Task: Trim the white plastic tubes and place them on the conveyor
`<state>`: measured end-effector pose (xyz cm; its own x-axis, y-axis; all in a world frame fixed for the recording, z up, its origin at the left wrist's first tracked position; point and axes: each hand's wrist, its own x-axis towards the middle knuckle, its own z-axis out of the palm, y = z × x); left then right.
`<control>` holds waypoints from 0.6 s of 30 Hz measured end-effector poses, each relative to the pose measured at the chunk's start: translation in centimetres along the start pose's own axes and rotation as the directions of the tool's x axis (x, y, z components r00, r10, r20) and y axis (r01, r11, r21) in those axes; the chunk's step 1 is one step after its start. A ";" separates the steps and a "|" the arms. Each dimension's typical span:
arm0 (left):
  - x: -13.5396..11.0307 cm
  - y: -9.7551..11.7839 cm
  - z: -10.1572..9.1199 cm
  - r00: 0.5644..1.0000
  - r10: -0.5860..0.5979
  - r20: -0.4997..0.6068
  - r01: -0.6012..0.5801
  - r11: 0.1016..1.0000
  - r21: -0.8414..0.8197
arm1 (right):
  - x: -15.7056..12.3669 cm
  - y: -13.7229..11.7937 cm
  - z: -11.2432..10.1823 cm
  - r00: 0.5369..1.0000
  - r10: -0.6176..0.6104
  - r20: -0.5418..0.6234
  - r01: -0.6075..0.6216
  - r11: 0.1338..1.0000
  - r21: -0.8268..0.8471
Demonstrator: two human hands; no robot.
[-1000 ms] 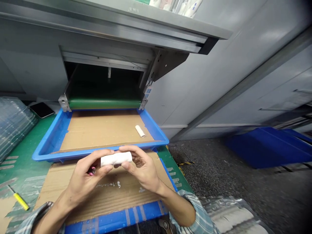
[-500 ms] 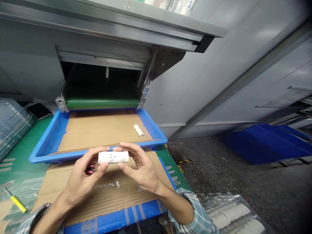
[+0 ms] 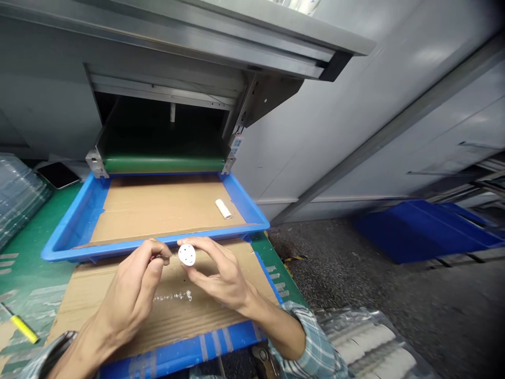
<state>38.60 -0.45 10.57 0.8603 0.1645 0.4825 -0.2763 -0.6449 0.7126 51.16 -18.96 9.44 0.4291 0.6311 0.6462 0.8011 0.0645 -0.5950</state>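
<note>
Between the thumb and fingers of my right hand (image 3: 221,271) is a short white cylinder (image 3: 187,255), its round end turned toward me and showing several small dark holes. Just left of it, my left hand (image 3: 132,289) is pinched closed around a small thin item; its kind is mostly hidden by the fingers. Both hands are above a cardboard sheet (image 3: 213,310) with white handwriting. Beyond them, a similar white cylinder (image 3: 223,209) lies in a blue tray (image 3: 55,245) lined with cardboard.
A green conveyor belt (image 3: 163,164) ends above the tray's far side, with a white cylinder (image 3: 172,112) farther in. At left are a yellow-handled screwdriver (image 3: 24,329), a dark-screened phone (image 3: 58,175) and clear plastic packs (image 3: 19,200). A metal shelf (image 3: 197,39) overhangs the bench.
The white cylinder has turned from lying sideways in both hands to end-on in my right hand. My left hand has let go of it and now pinches a thin item beside it.
</note>
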 end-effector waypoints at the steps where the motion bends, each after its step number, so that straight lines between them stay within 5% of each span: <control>1: 0.1 0.1 -0.1 1.000 0.002 -0.008 -0.002 0.999 0.041 | 0.0 0.0 0.0 1.000 -0.001 0.003 0.001 1.000 0.001; 9: 0.2 0.4 0.3 0.984 0.178 0.028 -0.171 0.870 0.463 | 0.1 -0.1 0.0 0.997 -0.024 0.079 0.027 0.999 -0.043; 18: 0.3 0.7 0.3 0.977 0.211 0.034 -0.190 0.785 0.589 | 0.3 -0.2 0.1 0.990 -0.080 0.114 0.089 0.993 -0.075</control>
<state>38.79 -1.10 11.04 0.7966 -0.0009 0.6045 -0.1285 -0.9774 0.1678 51.06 -18.73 9.72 0.3130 0.7082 0.6328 0.8654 0.0619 -0.4973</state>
